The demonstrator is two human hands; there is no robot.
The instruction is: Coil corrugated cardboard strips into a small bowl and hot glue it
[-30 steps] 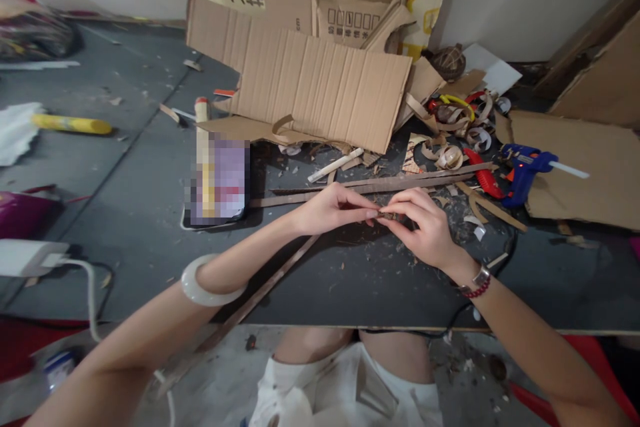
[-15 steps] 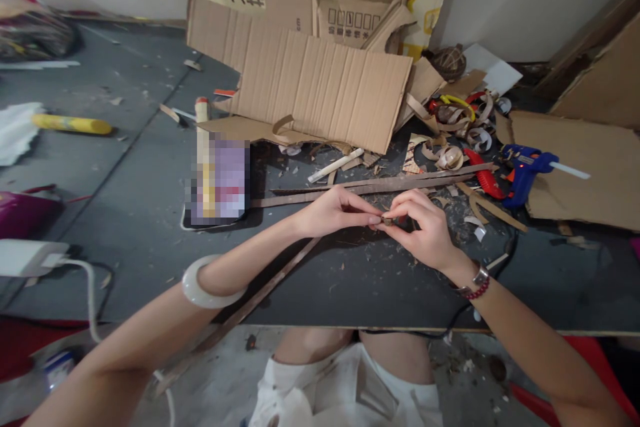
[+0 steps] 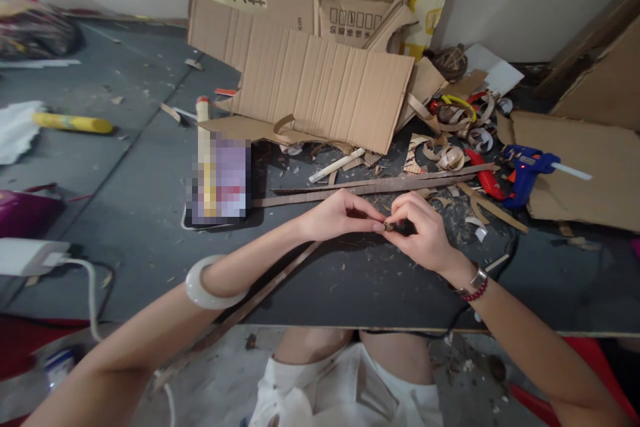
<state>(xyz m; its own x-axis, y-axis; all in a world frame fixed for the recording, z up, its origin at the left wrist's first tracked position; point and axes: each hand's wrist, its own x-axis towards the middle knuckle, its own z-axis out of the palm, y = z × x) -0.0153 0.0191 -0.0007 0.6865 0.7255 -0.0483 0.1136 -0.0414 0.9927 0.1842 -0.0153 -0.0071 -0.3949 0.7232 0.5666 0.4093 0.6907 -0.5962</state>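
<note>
In the middle of the head view, my left hand [image 3: 333, 219] and my right hand [image 3: 423, 230] meet at the fingertips. Both pinch the small, dark brown end of a cardboard strip [image 3: 280, 285], which seems to be curled; fingers cover most of it. The strip's long tail shows below my left forearm, slanting down over the table edge to the lower left. How it passes beneath my left hand is hidden. Just behind my hands lie more long cardboard strips [image 3: 370, 185] on the dark table.
A blue glue gun [image 3: 529, 170] with a white stick stands right, beside a cardboard sheet [image 3: 590, 173]. Torn cardboard [image 3: 325, 83] leans at the back, near curled scraps [image 3: 453, 157]. A phone with a blurred screen [image 3: 227, 180] lies left, a yellow tool [image 3: 73, 123] farther left, a white plug [image 3: 30, 257] nearer.
My right fingers have curled in a little around the small brown end, and both hands' fingertips sit slightly lower. The things on the table have stayed put.
</note>
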